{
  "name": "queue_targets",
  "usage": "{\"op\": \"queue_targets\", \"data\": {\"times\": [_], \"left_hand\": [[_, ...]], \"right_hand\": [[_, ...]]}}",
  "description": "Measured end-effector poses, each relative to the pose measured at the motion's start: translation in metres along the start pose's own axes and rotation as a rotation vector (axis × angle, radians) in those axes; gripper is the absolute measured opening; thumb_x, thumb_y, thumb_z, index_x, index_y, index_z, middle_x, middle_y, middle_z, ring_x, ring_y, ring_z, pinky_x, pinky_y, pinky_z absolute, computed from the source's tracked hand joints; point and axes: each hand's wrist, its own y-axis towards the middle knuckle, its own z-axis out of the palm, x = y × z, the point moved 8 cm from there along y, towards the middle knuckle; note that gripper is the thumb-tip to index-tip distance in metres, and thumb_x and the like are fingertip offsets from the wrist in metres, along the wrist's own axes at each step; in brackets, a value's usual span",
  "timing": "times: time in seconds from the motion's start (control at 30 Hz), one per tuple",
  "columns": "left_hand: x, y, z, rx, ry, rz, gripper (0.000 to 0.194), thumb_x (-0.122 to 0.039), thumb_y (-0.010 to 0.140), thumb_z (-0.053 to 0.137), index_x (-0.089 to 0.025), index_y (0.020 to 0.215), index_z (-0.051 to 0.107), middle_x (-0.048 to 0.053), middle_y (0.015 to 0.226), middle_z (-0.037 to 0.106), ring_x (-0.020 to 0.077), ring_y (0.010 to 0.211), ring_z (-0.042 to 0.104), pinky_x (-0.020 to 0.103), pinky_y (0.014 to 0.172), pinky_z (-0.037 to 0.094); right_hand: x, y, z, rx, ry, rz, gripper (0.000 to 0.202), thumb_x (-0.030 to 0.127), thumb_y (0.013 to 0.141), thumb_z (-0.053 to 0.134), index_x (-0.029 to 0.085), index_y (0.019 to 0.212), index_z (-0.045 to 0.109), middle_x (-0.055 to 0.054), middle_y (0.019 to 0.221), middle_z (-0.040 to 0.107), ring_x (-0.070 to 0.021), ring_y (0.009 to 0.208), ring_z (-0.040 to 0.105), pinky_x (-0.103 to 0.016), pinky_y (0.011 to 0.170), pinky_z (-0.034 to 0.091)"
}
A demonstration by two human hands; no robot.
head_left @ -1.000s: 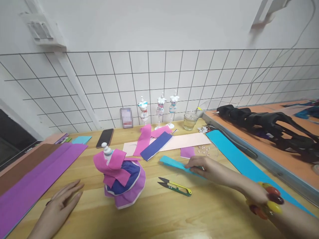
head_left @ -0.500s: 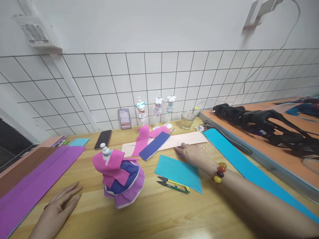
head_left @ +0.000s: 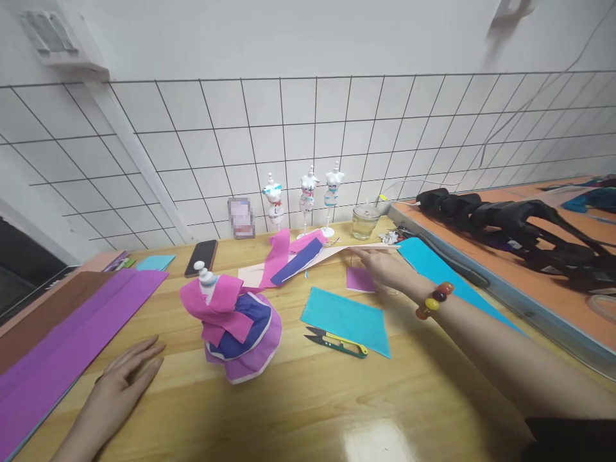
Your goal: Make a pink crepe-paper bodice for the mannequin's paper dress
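My left hand (head_left: pixel 126 380) rests on the wooden table, fingers stretched and holding nothing. Right of it stands a small mannequin (head_left: pixel 206 277) in a pink wrap (head_left: pixel 226 308) and a layered blue and purple skirt (head_left: pixel 250 340). Farther off, my right hand (head_left: pixel 382 264) pinches the edge of a pale pink fabric strip (head_left: pixel 249 276), whose right part is raised off the table. A dark blue strip (head_left: pixel 299 262) and a bright pink strip (head_left: pixel 276 260) lie across it. Below my right hand lies a purple square (head_left: pixel 360 278). Thread snips (head_left: pixel 337 343) touch a turquoise piece (head_left: pixel 347 319).
Three small mannequins (head_left: pixel 308 189) and a glass of liquid (head_left: pixel 365 221) stand by the tiled wall. A phone (head_left: pixel 201 258) lies at the back left, purple fabric (head_left: pixel 81 327) along the left. A blue strip (head_left: pixel 452 279) and a raised orange surface (head_left: pixel 568 256) with black straps (head_left: pixel 505 234) are at right.
My right hand has moved away from me and lifted the right part of the pale pink strip, tilting the dark blue strip. The purple square is uncovered. My left hand stays on the table.
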Motion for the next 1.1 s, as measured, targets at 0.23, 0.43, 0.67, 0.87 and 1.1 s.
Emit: {"op": "queue_targets", "data": {"times": [0.23,0.43,0.67,0.87,1.1], "left_hand": [[-0.002,0.000,0.000,0.006,0.015,0.009,0.038,-0.049,0.077,0.052,-0.028,0.103,0.072,0.006,0.128,0.062,0.0300,0.121,0.055,0.048,0.104,0.042],[-0.007,0.001,-0.003,0.005,0.018,0.003,0.041,-0.050,0.075,0.052,-0.026,0.102,0.072,0.007,0.126,0.063,0.0305,0.120,0.056,0.048,0.103,0.042],[-0.006,0.002,-0.004,0.008,-0.003,-0.015,0.042,-0.052,0.074,0.053,-0.027,0.101,0.072,0.005,0.126,0.063,0.0307,0.120,0.056,0.049,0.104,0.042],[0.014,0.006,0.003,0.017,-0.039,-0.014,0.040,-0.053,0.075,0.053,-0.028,0.100,0.072,0.004,0.126,0.063,0.0305,0.121,0.054,0.051,0.108,0.038],[0.010,0.006,0.004,0.019,-0.024,-0.003,0.042,-0.051,0.074,0.052,-0.025,0.099,0.072,0.007,0.126,0.063,0.0320,0.121,0.054,0.051,0.107,0.038]], "right_hand": [[-0.013,-0.004,0.011,0.118,-0.126,0.102,0.069,0.007,0.085,0.041,0.017,0.150,0.020,-0.012,0.086,0.072,-0.0213,0.068,0.065,-0.028,0.064,0.040],[0.015,0.008,0.013,0.152,-0.186,0.065,0.050,0.011,0.093,0.038,0.018,0.143,0.035,-0.014,0.099,0.067,-0.0190,0.075,0.065,-0.028,0.064,0.043],[0.058,0.027,0.022,0.171,-0.243,-0.031,0.032,0.031,0.091,0.059,0.012,0.117,0.057,-0.011,0.116,0.060,-0.0213,0.097,0.062,-0.040,0.081,0.053],[0.056,0.028,0.017,0.149,-0.191,0.009,0.032,0.031,0.091,0.059,0.012,0.117,0.057,-0.010,0.115,0.060,-0.0208,0.096,0.062,-0.039,0.080,0.053],[-0.007,-0.026,-0.009,-0.004,-0.084,0.100,0.033,0.022,0.094,0.046,0.016,0.124,0.058,-0.012,0.112,0.064,-0.0190,0.091,0.064,-0.029,0.078,0.050]]}}
